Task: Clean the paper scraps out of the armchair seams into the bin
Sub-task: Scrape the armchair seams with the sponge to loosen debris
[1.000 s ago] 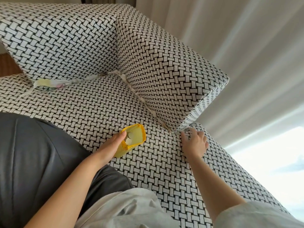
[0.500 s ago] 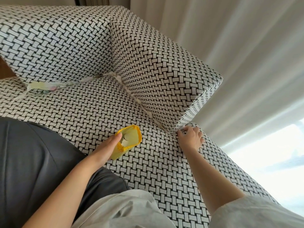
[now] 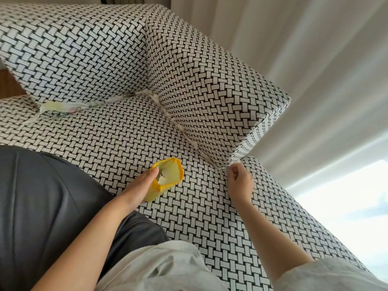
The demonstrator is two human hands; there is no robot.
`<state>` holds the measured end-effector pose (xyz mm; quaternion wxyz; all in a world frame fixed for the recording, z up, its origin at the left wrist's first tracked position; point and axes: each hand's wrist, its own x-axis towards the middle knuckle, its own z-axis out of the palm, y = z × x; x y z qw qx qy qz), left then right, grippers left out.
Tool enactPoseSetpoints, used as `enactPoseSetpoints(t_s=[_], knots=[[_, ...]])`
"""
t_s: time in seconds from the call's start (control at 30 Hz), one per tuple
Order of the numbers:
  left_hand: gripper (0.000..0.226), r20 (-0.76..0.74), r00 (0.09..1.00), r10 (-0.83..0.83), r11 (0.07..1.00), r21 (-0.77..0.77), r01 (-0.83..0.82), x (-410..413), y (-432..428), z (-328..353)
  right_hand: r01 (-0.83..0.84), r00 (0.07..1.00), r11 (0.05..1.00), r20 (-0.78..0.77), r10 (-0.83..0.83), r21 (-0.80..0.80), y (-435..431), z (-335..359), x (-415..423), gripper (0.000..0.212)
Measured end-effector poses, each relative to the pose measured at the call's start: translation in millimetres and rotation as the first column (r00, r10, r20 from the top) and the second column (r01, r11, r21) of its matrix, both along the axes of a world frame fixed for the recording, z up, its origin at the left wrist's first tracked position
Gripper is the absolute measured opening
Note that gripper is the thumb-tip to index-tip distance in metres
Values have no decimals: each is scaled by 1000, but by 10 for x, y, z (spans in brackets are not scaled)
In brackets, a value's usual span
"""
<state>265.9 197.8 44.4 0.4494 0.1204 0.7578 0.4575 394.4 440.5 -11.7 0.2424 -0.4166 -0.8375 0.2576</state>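
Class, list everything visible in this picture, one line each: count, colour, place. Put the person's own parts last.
armchair: one, black-and-white weave, fills the view
bin: one, yellow, on the seat, in the left hand's grip
paper scraps: several, white, along armrest seam; pale ones in back seam
leather surface: one, dark grey, lower left
curtain: one, white, right
left hand: one, holds the bin
right hand: one, fingers curled at the seam's front end

There are no words, numbers or signs to read here. The armchair (image 3: 199, 80) shows only a black and white woven pattern. The yellow bin (image 3: 151, 195) is plain.
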Motion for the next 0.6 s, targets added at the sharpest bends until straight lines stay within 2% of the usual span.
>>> enactPoseSetpoints(t_s=[0.17,0.33,0.4,0.5,0.6], knots=[[62,84,983,161,987,-22,-160,-6,37,37,-82,992,992,-108,71,-98,-389,6,-36,8],[63,116,952,282,959,-35,-280,-31,23,61,-217,944,915,-310,109,-340,-920,237,-366,9],[64,112,942,317,948,-39,-315,-44,18,55,-270,908,884,-407,102,-381,-1099,415,-546,9],[66,88,931,353,936,-35,-351,-67,6,33,-377,848,872,-496,189,-312,-1244,664,-784,8],[65,66,933,353,935,-36,-352,-78,7,18,-504,812,846,-429,396,-175,-1316,752,-913,10]])
